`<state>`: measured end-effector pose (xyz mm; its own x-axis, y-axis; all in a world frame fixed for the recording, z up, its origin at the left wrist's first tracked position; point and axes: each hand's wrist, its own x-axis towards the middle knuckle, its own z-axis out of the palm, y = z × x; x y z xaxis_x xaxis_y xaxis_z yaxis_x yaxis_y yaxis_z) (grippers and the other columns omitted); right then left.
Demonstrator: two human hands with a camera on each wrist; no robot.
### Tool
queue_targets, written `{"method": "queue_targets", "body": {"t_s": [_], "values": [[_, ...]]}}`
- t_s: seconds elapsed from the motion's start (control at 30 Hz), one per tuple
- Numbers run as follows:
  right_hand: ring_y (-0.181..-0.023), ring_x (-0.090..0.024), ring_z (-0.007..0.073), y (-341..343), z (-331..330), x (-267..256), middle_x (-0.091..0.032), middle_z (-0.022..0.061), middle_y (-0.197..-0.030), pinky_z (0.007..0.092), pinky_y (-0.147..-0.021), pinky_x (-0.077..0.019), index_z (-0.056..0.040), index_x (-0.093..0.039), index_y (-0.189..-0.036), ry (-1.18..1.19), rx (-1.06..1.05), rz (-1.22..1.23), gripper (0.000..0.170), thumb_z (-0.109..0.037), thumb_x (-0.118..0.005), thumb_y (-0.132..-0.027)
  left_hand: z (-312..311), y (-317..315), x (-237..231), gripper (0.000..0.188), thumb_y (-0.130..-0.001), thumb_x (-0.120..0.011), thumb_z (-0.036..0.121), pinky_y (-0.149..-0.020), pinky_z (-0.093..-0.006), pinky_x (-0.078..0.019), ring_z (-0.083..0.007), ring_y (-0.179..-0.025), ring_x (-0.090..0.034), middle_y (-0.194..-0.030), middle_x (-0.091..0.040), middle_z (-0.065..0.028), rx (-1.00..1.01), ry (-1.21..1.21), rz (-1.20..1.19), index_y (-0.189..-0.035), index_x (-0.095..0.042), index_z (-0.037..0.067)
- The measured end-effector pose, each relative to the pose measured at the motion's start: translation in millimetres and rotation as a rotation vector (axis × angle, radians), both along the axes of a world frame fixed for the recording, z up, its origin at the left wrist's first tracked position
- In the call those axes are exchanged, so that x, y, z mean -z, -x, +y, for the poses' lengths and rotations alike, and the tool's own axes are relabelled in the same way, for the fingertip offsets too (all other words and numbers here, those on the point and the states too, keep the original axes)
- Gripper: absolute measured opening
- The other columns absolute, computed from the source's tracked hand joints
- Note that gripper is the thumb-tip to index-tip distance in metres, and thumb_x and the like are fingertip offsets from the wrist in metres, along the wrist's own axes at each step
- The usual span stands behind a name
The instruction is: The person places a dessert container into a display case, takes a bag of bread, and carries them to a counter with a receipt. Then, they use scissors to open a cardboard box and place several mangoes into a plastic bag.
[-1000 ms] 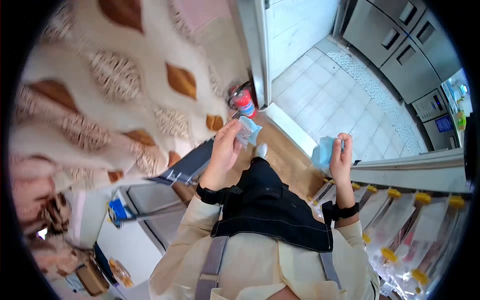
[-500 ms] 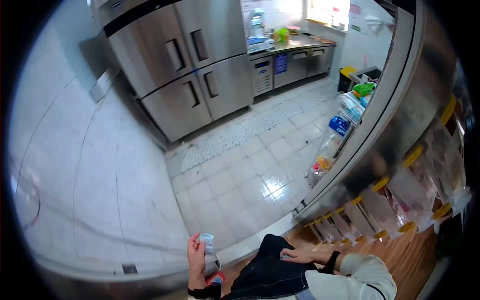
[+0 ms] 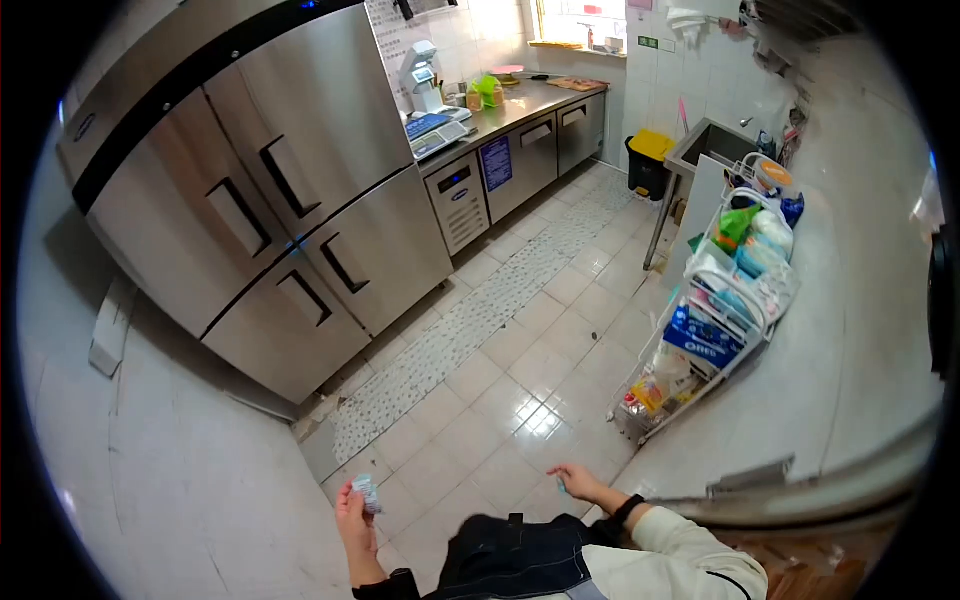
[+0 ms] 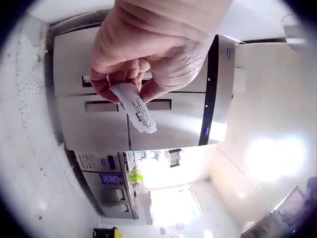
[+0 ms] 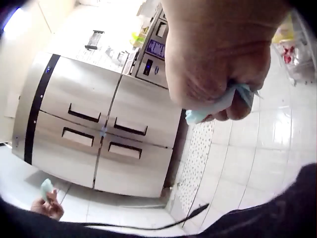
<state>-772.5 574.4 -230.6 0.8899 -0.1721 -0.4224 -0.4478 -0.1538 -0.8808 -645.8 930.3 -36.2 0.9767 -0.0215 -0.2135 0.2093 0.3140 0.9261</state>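
Note:
My left hand (image 3: pixel 355 522) pinches a small pale packet (image 3: pixel 367 493) at the bottom of the head view. In the left wrist view the packet (image 4: pixel 133 108) shows rows of dark print, held between the thumb and fingers of the left hand (image 4: pixel 148 49). My right hand (image 3: pixel 580 483) is lower right of centre in the head view. The right wrist view shows that hand (image 5: pixel 220 64) with its fingers curled round a crumpled light-blue piece (image 5: pixel 213 106), part of which sticks out at both sides.
A steel refrigerator (image 3: pixel 330 110) stands at the left, with a steel counter (image 3: pixel 540 98) beyond it. A white rack (image 3: pixel 765 325) with bags and an Oreo box is on the right, near a sink (image 3: pixel 705 140) and a yellow-lidded bin (image 3: pixel 652 145). Tiled floor (image 3: pixel 480 380) lies ahead.
The view has swung from the curtain and doorway into the tiled room, and the refrigerator is larger. The right hand has moved off the dark apron. Both hands keep their pieces.

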Motion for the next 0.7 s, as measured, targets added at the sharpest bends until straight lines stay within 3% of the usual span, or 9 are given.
{"method": "queue_targets", "body": {"t_s": [0.03, 0.13, 0.17, 0.2, 0.27, 0.33, 0.47, 0.6, 0.7], "values": [[-0.056, -0.046, 0.0104, -26.8, -15.8, 0.4, -0.051, 0.0015, -0.061, 0.0275, -0.054, -0.0391, -0.0068, -0.060, -0.087, 0.124, 0.103, -0.156, 0.023, -0.024, -0.045, -0.085, -5.9, -19.7, 0.2, 0.031, -0.083, -0.049, 0.009, -0.070, -0.0230, -0.0449, -0.0109, -0.084, -0.054, -0.095, -0.055, -0.0043, -0.026, -0.045, 0.022, -0.113, -0.043, 0.004], [-0.055, -0.045, 0.0101, -99.1, -60.4, -14.5, -0.049, 0.0024, -0.058, 0.0275, -0.054, -0.0391, -0.0082, -0.062, -0.085, 0.153, 0.138, -0.088, 0.028, -0.028, -0.044, -0.085, -10.3, -85.0, 25.6, 0.032, -0.082, -0.050, 0.008, -0.071, -0.0244, -0.0455, -0.0123, -0.084, -0.055, -0.095, -0.056, -0.0048, -0.007, -0.110, 0.028, -0.112, -0.043, 0.004], [-0.058, -0.052, 0.0182, -119.3, -77.3, -17.0, -0.055, 0.0080, -0.062, 0.0321, -0.056, -0.0415, -0.0069, -0.063, -0.085, 0.179, 0.105, -0.039, 0.037, -0.039, -0.044, -0.083, -14.2, -109.7, 40.6, 0.032, -0.081, -0.050, 0.008, -0.073, -0.0257, -0.0461, -0.0138, -0.085, -0.055, -0.097, -0.056, -0.0053, 0.018, -0.158, 0.029, -0.112, -0.044, 0.003], [-0.058, -0.052, 0.0182, -136.8, -91.9, -15.8, -0.055, 0.0080, -0.062, 0.0321, -0.056, -0.0415, -0.0069, -0.063, -0.085, 0.190, 0.120, -0.048, 0.037, -0.039, -0.044, -0.083, -22.1, -139.4, 56.2, 0.032, -0.081, -0.050, 0.008, -0.073, -0.0257, -0.0461, -0.0138, -0.085, -0.055, -0.097, -0.056, -0.0053, 0.032, -0.147, 0.018, -0.112, -0.044, 0.003], [-0.067, -0.058, 0.0316, -160.9, -115.5, -3.9, -0.061, 0.0159, -0.071, 0.0390, -0.061, -0.0434, -0.0046, -0.063, -0.082, 0.514, 0.105, 0.104, 0.047, -0.048, -0.043, -0.080, -37.4, -202.8, 79.3, 0.034, -0.080, -0.052, 0.006, -0.067, -0.0243, -0.0456, -0.0121, -0.077, -0.055, -0.088, -0.057, -0.0046, -0.002, -0.151, 0.065, -0.113, -0.041, 0.002], [-0.077, -0.056, 0.0393, -167.9, -144.4, 19.1, -0.060, 0.0204, -0.080, 0.0442, -0.067, -0.0441, -0.0032, -0.063, -0.078, 0.584, 0.046, 0.327, 0.051, -0.050, -0.041, -0.079, -77.9, -275.8, 71.2, 0.035, -0.081, -0.051, 0.005, -0.069, -0.0239, -0.0451, -0.0126, -0.078, -0.055, -0.087, -0.057, -0.0049, 0.000, -0.135, 0.059, -0.114, -0.041, 0.001], [-0.072, -0.057, 0.0392, -157.6, -183.3, 29.0, -0.059, 0.0221, -0.073, 0.0450, -0.069, -0.0455, -0.0015, -0.064, -0.068, 0.810, 0.513, 0.527, 0.044, -0.038, -0.043, -0.080, -203.9, -424.7, 44.3, 0.037, -0.081, -0.050, 0.005, -0.074, -0.0234, -0.0432, -0.0134, -0.085, -0.055, -0.093, -0.058, -0.0073, 0.229, -0.154, -0.031, -0.117, -0.041, 0.000], [-0.069, -0.057, 0.0408, -186.2, -217.2, 41.1, -0.058, 0.0235, -0.070, 0.0477, -0.068, -0.0455, 0.0000, -0.063, -0.068, 0.762, 0.674, 0.532, 0.042, -0.036, -0.044, -0.078, -366.4, -542.5, 5.6, 0.034, -0.082, -0.050, 0.005, -0.072, -0.0238, -0.0444, -0.0119, -0.084, -0.055, -0.096, -0.058, -0.0065, 0.631, -0.213, -0.221, -0.115, -0.044, 0.001], [-0.064, -0.057, 0.0406, -221.8, -236.6, 54.4, -0.057, 0.0231, -0.065, 0.0480, -0.063, -0.0447, 0.0017, -0.061, -0.064, 0.743, 0.901, 0.585, 0.043, -0.034, -0.043, -0.079, -490.1, -591.6, -1.8, 0.033, -0.083, -0.052, 0.010, -0.074, -0.0248, -0.0450, -0.0121, -0.084, -0.056, -0.098, -0.058, -0.0055, 0.873, 0.080, -0.024, -0.114, -0.046, 0.001]]}}
